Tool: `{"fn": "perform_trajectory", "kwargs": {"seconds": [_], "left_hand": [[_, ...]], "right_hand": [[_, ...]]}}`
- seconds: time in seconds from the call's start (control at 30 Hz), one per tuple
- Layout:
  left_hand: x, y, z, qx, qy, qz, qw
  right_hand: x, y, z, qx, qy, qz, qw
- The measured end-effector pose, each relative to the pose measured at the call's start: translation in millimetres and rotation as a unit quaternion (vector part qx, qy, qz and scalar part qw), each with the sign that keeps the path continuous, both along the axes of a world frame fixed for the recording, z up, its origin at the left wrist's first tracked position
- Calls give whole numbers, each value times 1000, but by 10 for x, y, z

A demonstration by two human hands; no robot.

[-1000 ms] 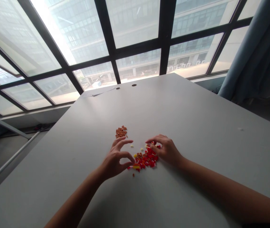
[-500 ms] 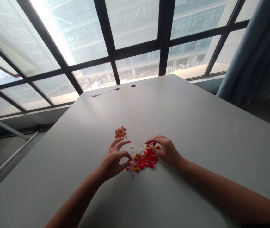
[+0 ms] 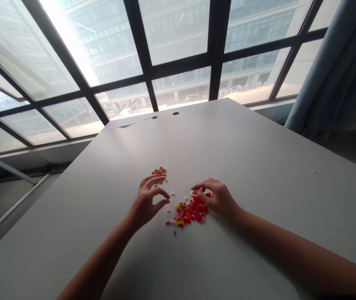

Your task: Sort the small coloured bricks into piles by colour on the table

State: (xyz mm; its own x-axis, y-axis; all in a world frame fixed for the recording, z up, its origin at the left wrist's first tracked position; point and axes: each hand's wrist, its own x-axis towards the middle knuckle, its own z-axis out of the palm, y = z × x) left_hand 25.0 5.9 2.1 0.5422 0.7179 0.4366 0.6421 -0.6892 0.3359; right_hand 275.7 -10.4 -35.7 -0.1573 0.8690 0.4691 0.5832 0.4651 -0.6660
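My left hand [image 3: 145,202] hovers with curled fingers, its fingertips reaching over a small pile of orange-brown plastic bricks [image 3: 159,173]. Nothing visibly sits in its grip. My right hand [image 3: 217,199] rests with its fingers bent at the upper edge of a larger heap of red plastic bricks [image 3: 191,213], mixed with some yellow and brown ones. It shows no held brick. A few pale yellow bricks [image 3: 173,193] lie between the two piles.
Everything lies on a large grey table [image 3: 259,166] whose far end has two round holes [image 3: 176,113] and a sheet of paper [image 3: 131,123]. Its left edge drops to the floor. Black-framed windows [image 3: 181,83] and a blue curtain [image 3: 322,71] stand beyond.
My left hand has moved up and left from the red heap to the orange-brown pile. My right hand has stayed almost still. The view has shifted slightly.
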Motion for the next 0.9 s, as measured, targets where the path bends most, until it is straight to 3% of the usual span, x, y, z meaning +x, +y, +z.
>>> {"fn": "perform_trajectory", "kwargs": {"seconds": [0.2,0.33,0.6,0.9], "left_hand": [[-90,403,-116,67,-18,106,992],[-89,441,-232,73,-36,142,987],[87,19,-76,-20,22,-42,999],[150,23,-53,-34,69,-66,995]], "right_hand": [[-5,1,-3,7,4,3,1000],[-8,0,1,12,1,-1,1000],[-11,-11,12,-3,5,-2,1000],[-12,-14,16,3,8,2,1000]]}}
